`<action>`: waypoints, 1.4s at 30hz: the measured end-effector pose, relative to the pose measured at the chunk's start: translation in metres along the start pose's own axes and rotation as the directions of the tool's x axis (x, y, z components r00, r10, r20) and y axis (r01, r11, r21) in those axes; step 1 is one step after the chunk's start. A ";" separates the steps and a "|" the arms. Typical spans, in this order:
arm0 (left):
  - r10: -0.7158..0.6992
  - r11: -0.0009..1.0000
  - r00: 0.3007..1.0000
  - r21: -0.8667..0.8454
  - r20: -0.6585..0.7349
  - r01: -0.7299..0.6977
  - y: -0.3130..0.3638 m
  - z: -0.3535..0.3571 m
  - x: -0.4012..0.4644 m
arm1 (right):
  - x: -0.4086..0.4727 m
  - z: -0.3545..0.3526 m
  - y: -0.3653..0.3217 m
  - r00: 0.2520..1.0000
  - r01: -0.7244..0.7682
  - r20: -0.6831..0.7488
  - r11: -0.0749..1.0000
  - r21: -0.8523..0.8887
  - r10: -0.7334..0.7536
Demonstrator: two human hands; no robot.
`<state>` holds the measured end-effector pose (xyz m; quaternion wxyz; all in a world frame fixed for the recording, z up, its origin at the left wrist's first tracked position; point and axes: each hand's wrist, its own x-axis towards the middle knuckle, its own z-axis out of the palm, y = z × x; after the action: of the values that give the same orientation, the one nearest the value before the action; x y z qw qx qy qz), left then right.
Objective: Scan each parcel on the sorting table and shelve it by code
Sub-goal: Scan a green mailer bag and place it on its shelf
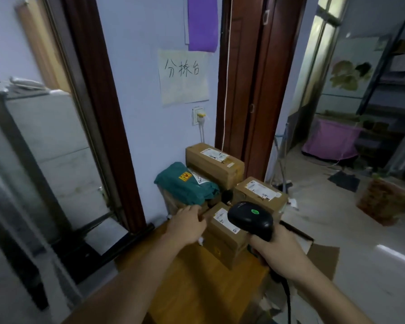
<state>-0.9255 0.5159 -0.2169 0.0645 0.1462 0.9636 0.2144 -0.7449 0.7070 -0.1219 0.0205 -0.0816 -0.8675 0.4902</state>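
Note:
A small brown cardboard parcel [227, 239] with a white label stands near the front of the wooden sorting table [197, 284]. My left hand [186, 224] rests on its left top edge, fingers curled against it. My right hand [281, 251] grips a black barcode scanner [250, 218] with a green light on top, its head held just above the parcel's label. Behind stand another labelled brown box [260, 195], a long brown box [214, 163] against the wall, and a green plastic mailer [185, 183] with a yellow sticker.
A handwritten paper sign [184, 77] hangs on the wall above a socket [198, 115]. Flattened cardboard [323, 258] lies right of the table. A doorway opens to the right, with a dark shelf rack [393, 73] and a pink crate [330, 141] beyond. A woven box [384, 199] sits on the floor.

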 end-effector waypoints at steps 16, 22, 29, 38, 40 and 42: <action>-0.551 0.503 0.828 -0.752 0.100 0.425 -0.057 0.030 0.210 | 0.175 0.005 0.040 0.984 -0.133 0.128 0.988 0.078 0.123; -0.758 0.399 0.646 -0.717 0.094 0.572 -0.057 0.042 0.251 | 0.220 0.003 0.056 0.970 -0.180 0.184 0.979 0.099 0.160; -0.695 0.462 0.715 -0.716 0.074 0.523 -0.076 0.051 0.258 | 0.249 0.011 0.067 0.946 -0.242 0.251 0.962 0.123 0.206; -0.710 0.229 0.702 -0.928 0.047 0.294 -0.080 0.049 0.209 | 0.259 0.034 0.067 0.923 -0.276 0.312 0.953 0.128 0.225; -0.719 0.144 0.693 -0.961 0.064 0.238 -0.074 0.050 0.192 | 0.258 0.037 0.067 0.922 -0.275 0.314 0.954 0.117 0.227; -0.726 0.025 0.677 -0.981 0.116 0.194 -0.067 0.052 0.177 | 0.257 0.040 0.066 0.921 -0.280 0.317 0.951 0.134 0.227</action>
<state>-1.1012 0.5330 -0.3038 -0.0040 -0.3117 0.5895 0.7452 -0.9947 0.7482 -0.2100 -0.1673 -0.1167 -0.7958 0.5702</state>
